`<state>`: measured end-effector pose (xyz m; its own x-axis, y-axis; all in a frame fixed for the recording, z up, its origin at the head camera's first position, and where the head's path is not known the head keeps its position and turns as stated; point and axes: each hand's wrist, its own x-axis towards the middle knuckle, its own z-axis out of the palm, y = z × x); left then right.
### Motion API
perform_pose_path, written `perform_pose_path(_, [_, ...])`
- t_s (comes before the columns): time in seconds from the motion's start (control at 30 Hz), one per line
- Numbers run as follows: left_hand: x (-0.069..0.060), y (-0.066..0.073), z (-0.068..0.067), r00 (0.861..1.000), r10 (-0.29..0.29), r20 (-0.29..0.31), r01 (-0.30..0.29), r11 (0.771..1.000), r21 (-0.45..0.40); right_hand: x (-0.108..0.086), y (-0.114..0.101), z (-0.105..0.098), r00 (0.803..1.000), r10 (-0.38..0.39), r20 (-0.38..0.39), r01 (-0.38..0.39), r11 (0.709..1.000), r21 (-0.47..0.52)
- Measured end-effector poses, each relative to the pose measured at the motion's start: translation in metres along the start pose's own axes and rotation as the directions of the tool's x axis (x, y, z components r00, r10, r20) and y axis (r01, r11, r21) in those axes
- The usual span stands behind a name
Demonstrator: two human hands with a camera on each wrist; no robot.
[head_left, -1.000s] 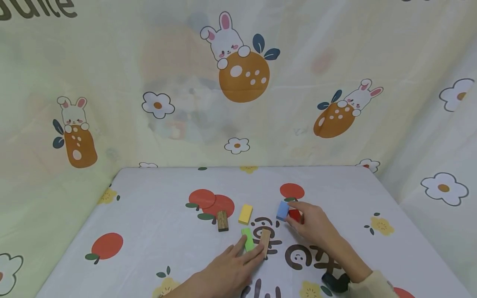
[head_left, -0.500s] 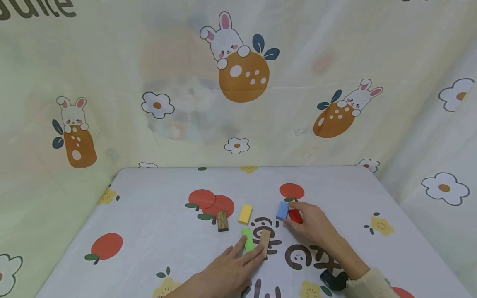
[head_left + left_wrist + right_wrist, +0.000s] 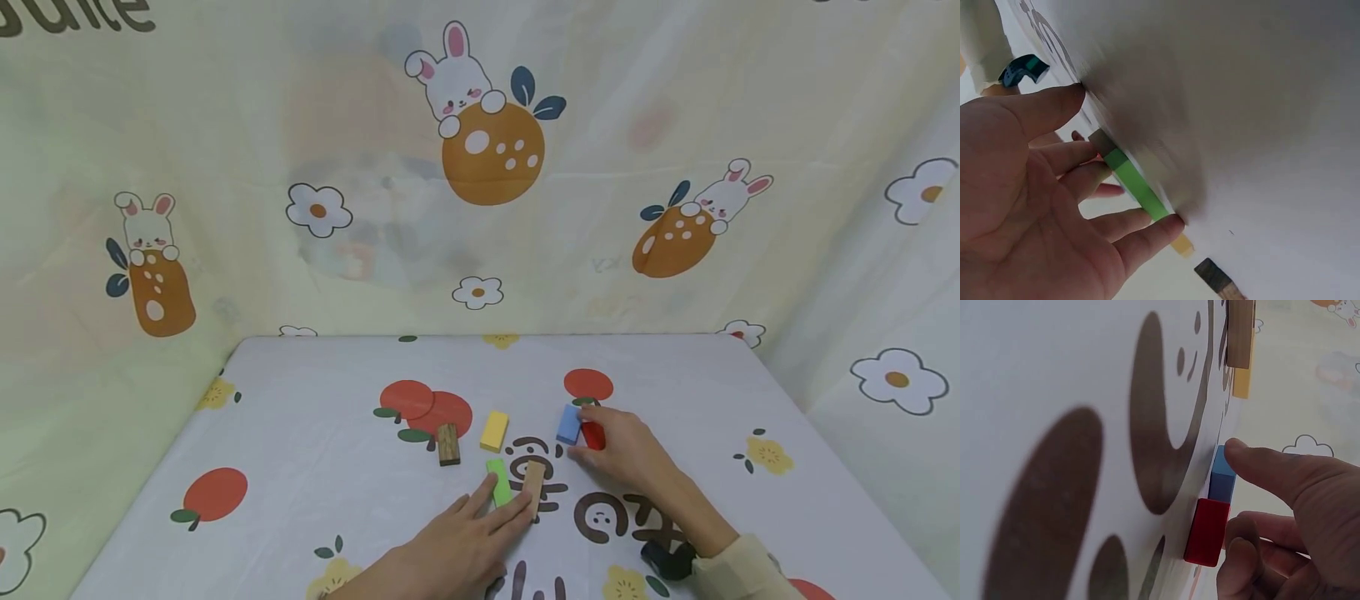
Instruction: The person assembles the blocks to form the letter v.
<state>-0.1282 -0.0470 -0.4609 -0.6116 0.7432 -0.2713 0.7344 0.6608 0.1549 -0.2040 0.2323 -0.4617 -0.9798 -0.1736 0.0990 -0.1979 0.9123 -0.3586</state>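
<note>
My left hand (image 3: 461,546) rests with its fingers spread at a green block (image 3: 497,477) and a tan wooden block (image 3: 533,482); fingertips touch both. In the left wrist view the green block (image 3: 1140,190) lies along the fingertips. Farther right, my right hand (image 3: 632,454) spans a blue block (image 3: 568,424) and a red block (image 3: 593,436), which lie side by side. Its index fingertip is at their far end and its thumb near their close end. The right wrist view shows the thumb by the blue block (image 3: 1222,477), other fingers loosely bent beside the red block (image 3: 1208,532).
A yellow block (image 3: 493,432) and a dark wood-grained block (image 3: 447,445) lie beyond my left hand. The white tablecloth (image 3: 300,433) has printed fruit, flowers and lettering. A patterned curtain (image 3: 360,108) hangs behind the table. A dark band (image 3: 667,560) is at the right wrist.
My right thumb has slid left, away from the red block, past the near end of the blue one, leaving more of that block showing. My left hand has stayed in place.
</note>
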Motion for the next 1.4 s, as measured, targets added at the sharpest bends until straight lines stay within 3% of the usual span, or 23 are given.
perform_pose_path(1.4, [-0.0003,-0.0001,0.0007,0.999,0.019,-0.028,-0.018,0.999,0.043,0.0102,0.0003,0.0025,0.999,0.042,0.033,-0.042,0.999,-0.004])
